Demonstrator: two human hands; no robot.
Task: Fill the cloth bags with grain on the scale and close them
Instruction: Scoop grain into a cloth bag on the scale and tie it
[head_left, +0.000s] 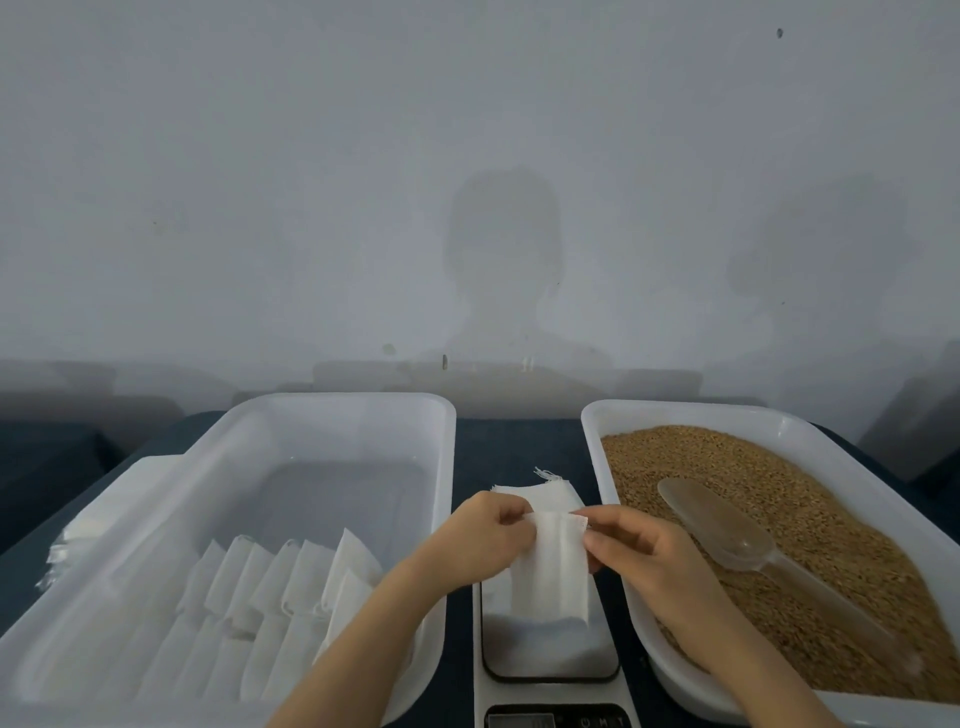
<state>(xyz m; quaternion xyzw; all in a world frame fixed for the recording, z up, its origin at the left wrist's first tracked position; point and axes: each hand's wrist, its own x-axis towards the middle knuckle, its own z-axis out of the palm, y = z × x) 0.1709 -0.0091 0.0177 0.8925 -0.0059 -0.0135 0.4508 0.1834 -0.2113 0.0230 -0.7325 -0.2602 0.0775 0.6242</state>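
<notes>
A small white cloth bag (551, 569) hangs upright over the scale (550, 660) in the middle. My left hand (480, 538) pinches the left side of its top edge and my right hand (631, 545) pinches the right side. Behind the held bag lies a small stack of flat white bags (540, 493) on the dark table. Brown grain (779, 530) fills the white tray (691, 413) on the right. A clear plastic scoop (727, 530) lies on the grain, handle toward me.
A large white tray (343, 410) on the left holds several filled cloth bags (280, 587) in rows. A stack of white cloth (91, 525) lies left of that tray. A plain wall stands close behind the table.
</notes>
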